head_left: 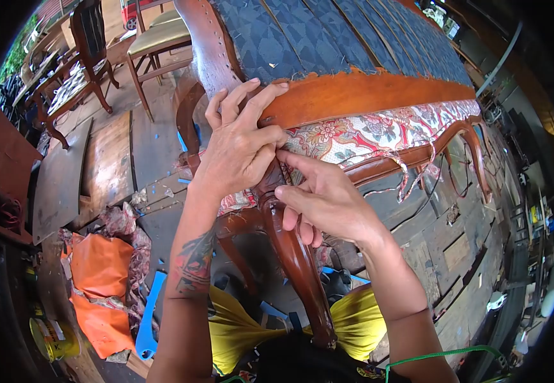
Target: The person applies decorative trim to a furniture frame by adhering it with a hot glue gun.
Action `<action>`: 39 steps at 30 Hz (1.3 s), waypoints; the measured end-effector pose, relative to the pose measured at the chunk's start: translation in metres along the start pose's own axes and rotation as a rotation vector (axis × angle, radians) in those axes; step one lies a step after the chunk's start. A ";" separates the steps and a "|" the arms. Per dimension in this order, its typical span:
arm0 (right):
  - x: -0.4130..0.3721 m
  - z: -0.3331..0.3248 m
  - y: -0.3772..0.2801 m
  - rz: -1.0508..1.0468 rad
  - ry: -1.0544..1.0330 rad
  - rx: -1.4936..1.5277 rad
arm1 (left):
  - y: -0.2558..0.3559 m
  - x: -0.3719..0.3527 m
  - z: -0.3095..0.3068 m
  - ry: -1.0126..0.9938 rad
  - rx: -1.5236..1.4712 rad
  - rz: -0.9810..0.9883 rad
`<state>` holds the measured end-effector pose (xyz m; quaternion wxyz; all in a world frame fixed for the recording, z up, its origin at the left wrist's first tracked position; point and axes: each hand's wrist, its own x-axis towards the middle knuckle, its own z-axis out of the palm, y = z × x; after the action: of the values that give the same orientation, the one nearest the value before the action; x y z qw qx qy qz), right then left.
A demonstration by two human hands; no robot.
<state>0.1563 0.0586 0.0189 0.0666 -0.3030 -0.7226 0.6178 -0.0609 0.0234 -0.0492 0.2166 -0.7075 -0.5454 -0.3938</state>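
A chair with a carved wooden frame [353,96], blue patterned fabric [328,35] and a floral padded seat [366,131] lies before me. My left hand [242,140] rests on the frame's corner, upper fingers spread over the wood, lower fingers bent against the floral fabric's edge. Close below it, my right hand [331,201] has its index fingertip at the same corner and its thumb on the glossy curved leg [296,262]; its other fingers curl loosely beside the leg. Nothing is visibly held in either hand. A loose floral strip [406,182] hangs from the seat's edge.
Other wooden chairs [155,41] stand at the upper left on the plank floor [107,153]. Orange material [101,271], a blue strip [151,313] and a yellow can [53,338] are at the lower left. Clutter lines the right side. A green cord [443,353] crosses my right arm.
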 end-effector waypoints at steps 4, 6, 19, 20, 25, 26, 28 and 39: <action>0.002 0.008 -0.004 0.010 0.047 -0.016 | 0.001 0.000 0.000 0.006 0.008 0.011; 0.000 0.009 -0.007 0.019 0.048 -0.024 | -0.001 0.000 0.000 0.014 -0.003 0.014; 0.001 0.007 0.000 0.033 -0.016 0.243 | -0.005 -0.001 0.001 0.039 -0.027 0.038; 0.002 0.006 0.001 0.035 -0.015 0.242 | -0.005 -0.001 0.001 0.039 -0.030 0.044; 0.003 0.005 0.003 0.025 -0.047 0.251 | -0.006 -0.001 0.001 0.029 -0.027 0.049; 0.003 0.005 0.003 0.028 -0.046 0.254 | -0.006 -0.001 0.002 0.033 -0.032 0.052; 0.002 0.005 0.001 0.029 -0.048 0.246 | -0.005 -0.001 0.001 0.019 -0.034 0.045; 0.003 0.003 0.006 0.011 -0.065 0.265 | -0.004 -0.002 -0.004 -0.021 -0.066 0.029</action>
<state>0.1545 0.0581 0.0115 0.0791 -0.2754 -0.6348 0.7176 -0.0659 0.0205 -0.0493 0.1930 -0.7263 -0.5240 -0.4007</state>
